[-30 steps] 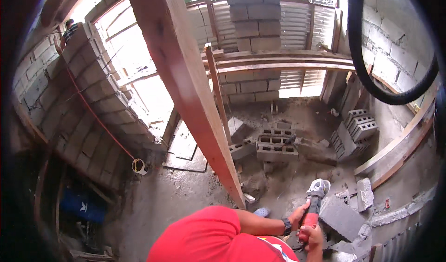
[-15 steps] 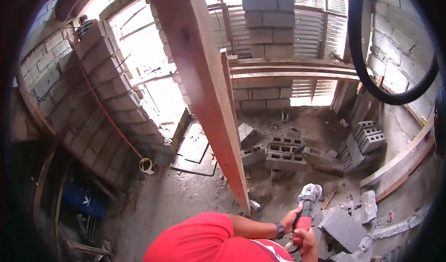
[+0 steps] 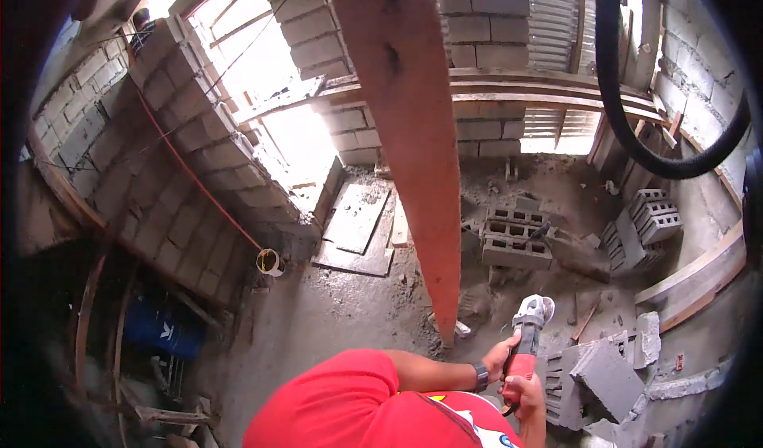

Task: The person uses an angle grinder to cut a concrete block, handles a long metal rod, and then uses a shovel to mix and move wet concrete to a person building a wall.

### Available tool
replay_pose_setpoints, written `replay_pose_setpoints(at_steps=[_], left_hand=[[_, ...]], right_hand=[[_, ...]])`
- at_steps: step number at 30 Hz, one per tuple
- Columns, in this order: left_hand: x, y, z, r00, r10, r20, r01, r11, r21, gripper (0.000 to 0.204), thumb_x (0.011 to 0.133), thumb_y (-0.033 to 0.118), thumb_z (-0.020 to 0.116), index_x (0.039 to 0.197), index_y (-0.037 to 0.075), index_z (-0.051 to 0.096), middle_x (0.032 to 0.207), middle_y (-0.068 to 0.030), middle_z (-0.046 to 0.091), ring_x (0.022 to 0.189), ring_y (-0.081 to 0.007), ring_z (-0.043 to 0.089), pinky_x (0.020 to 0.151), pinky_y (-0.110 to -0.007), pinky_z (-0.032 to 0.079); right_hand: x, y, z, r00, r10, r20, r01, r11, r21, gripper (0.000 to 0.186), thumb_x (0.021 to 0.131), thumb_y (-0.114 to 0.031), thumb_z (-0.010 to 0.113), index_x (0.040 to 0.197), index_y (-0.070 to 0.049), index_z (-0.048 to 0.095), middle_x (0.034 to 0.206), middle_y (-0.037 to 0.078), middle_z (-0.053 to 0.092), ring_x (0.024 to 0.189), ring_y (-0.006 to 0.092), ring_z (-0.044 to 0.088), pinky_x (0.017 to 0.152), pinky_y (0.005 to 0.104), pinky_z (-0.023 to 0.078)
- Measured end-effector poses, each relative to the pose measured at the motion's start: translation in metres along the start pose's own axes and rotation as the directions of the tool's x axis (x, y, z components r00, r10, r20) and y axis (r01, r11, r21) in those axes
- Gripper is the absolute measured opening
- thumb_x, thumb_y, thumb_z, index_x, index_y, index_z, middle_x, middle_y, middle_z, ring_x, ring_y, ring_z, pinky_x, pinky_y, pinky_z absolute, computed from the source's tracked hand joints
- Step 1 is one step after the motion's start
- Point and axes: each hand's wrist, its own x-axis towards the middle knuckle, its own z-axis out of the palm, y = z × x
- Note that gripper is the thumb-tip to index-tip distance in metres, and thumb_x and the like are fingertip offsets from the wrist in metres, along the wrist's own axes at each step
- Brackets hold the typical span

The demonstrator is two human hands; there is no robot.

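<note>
Holds the angle grinder (image 3: 522, 366) with fingers (image 3: 518, 384) of left hand (image 3: 497, 357) and right hand (image 3: 527, 395) clamped around it, now swung nearer the wooden post (image 3: 419, 170) and farther from the tilted block (image 3: 610, 380), so probably not cutting.

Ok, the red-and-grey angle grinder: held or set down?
Held: the left hand and the right hand both grip the grinder, the right one around its red rear body.

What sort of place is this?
Probably a building under construction or renovation, judging by the unplastered block wall around open, unglazed gaps, the hollow concrete blocks piled loose, and what looks like a red-and-black angle grinder.
</note>
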Motion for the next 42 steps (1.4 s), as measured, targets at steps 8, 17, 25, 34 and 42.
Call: replay_pose_setpoints(at_steps=[8, 17, 25, 34, 42], left_hand=[[-0.025, 0.025, 0.005, 1.000, -0.016, 0.000, 0.016, 1.000, 0.014, 0.053, 0.096, 0.056, 0.044, 0.114, 0.009, 0.058, 0.102, -0.0081, 0.065, 0.090, -0.0221, 0.064, 0.083, -0.041, 0.051], [-0.033, 0.019, 0.007, 0.998, 0.051, 0.032, -0.051, 0.998, -0.022, 0.054, 0.096, 0.057, 0.044, 0.113, 0.008, 0.059, 0.100, -0.0079, 0.066, 0.089, -0.0229, 0.064, 0.084, -0.041, 0.051], [-0.039, 0.017, 0.003, 0.999, 0.048, 0.021, -0.047, 0.997, -0.064, 0.054, 0.095, 0.056, 0.046, 0.115, 0.008, 0.058, 0.102, -0.0088, 0.066, 0.090, -0.0237, 0.064, 0.085, -0.042, 0.051], [-0.040, 0.019, -0.013, 0.995, 0.073, 0.062, -0.069, 0.995, -0.070, 0.052, 0.095, 0.056, 0.046, 0.113, 0.008, 0.058, 0.101, -0.0082, 0.066, 0.089, -0.0232, 0.064, 0.083, -0.041, 0.051], [-0.043, 0.025, -0.014, 0.998, 0.059, 0.030, -0.057, 0.997, -0.058, 0.051, 0.096, 0.055, 0.046, 0.110, 0.008, 0.059, 0.097, -0.0074, 0.066, 0.086, -0.0217, 0.063, 0.081, -0.039, 0.051]], right_hand=[[0.001, -0.008, 0.027, 0.999, -0.041, 0.014, 0.040, 0.999, 0.011, 0.031, 0.071, -0.015, 0.070, 0.096, -0.002, 0.058, 0.072, 0.009, 0.064, 0.051, 0.0172, 0.061, 0.039, 0.0267, 0.043], [-0.009, -0.012, 0.036, 0.998, -0.050, -0.043, 0.049, 0.999, -0.019, 0.027, 0.071, -0.016, 0.072, 0.092, -0.002, 0.060, 0.062, 0.009, 0.063, 0.043, 0.0139, 0.055, 0.035, 0.0255, 0.039], [-0.009, -0.007, 0.038, 0.999, -0.043, -0.016, 0.042, 0.998, -0.042, 0.031, 0.070, -0.016, 0.072, 0.096, -0.005, 0.057, 0.063, 0.009, 0.063, 0.044, 0.0140, 0.055, 0.036, 0.0257, 0.038], [-0.004, -0.002, 0.045, 0.999, -0.029, -0.016, 0.028, 0.998, -0.051, 0.033, 0.070, -0.016, 0.072, 0.097, -0.006, 0.056, 0.063, 0.008, 0.063, 0.044, 0.0151, 0.056, 0.037, 0.0265, 0.041], [0.001, -0.002, 0.050, 0.999, -0.032, -0.003, 0.032, 0.997, -0.068, 0.032, 0.069, -0.015, 0.071, 0.095, -0.005, 0.055, 0.063, 0.009, 0.063, 0.044, 0.0170, 0.057, 0.036, 0.0278, 0.041]])
